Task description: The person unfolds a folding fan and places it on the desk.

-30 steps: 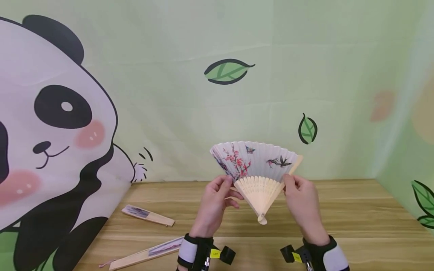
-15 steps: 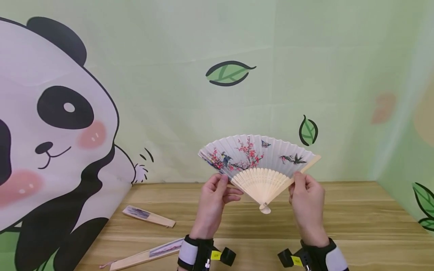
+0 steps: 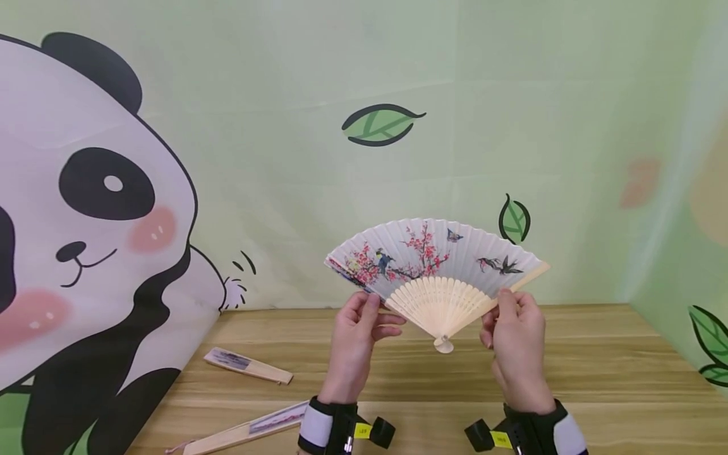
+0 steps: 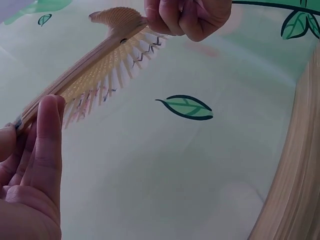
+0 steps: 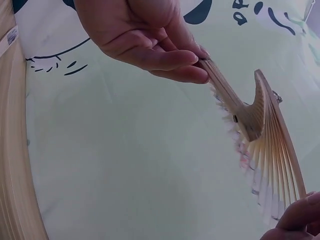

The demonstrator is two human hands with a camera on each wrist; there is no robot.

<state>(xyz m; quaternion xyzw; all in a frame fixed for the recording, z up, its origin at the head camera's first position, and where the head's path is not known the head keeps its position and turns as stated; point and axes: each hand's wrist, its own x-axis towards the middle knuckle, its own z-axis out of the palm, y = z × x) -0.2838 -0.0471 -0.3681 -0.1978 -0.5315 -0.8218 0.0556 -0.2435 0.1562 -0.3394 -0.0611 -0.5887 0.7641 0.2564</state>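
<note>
While both hands are occupied, a white pleated folding fan (image 3: pixel 438 262) with pale wooden ribs is held in the air between them, above the brown wood-grain counter (image 3: pixel 438 392). The left-hand grip (image 3: pixel 354 341) pinches its left edge between thumb and finger, and the right-hand grip (image 3: pixel 519 344) pinches the pale guard stick at its right edge. The curved edge of the fan points upward, over both grips; its pivot (image 3: pixel 443 342) points downward, midway between them. Its long axis, from tip to tip of the arc, runs from left to right, almost level, and each tip reaches outward past its grip.

Below the left-hand grip, a small yellow label (image 3: pixel 362 431) sits by the black-and-white wrist strap (image 3: pixel 318 426); its marks are too blurred to be read surely.

Compared with one second ago, the fan is spread wider, its pivot is higher, and the right-hand grip has moved slightly outward. A printed blue bird, near the left-hand grip, now shows fully. To the left of this grip, a folded pale wooden fan (image 3: pixel 248 366) and a longer-looking folded fan with pink tassel (image 3: pixel 247 431) lie on the counter as before.
</note>
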